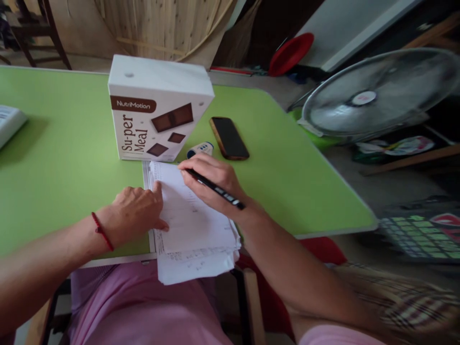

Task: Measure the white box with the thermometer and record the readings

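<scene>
My right hand [212, 179] grips a black pen [219, 190] with white lettering, its tip down at the upper part of a white sheet of paper [197, 215]. The sheet lies on a stack of handwritten pages [194, 268] that hangs over the table's near edge. My left hand [140, 208], with a red cord bracelet at the wrist, rests on the left margin of the paper, index finger and thumb spread apart. Right behind the paper stands a white NutriMotion box [161, 91]. A small white and blue item [200, 149] lies beyond my right hand, partly hidden.
A smartphone [229, 137] lies on the green table [287, 182], right of the box. At the far left edge is a white object [9, 122]. A large fan [381, 93] stands off the table's right side, and a red basin [291, 53] is behind.
</scene>
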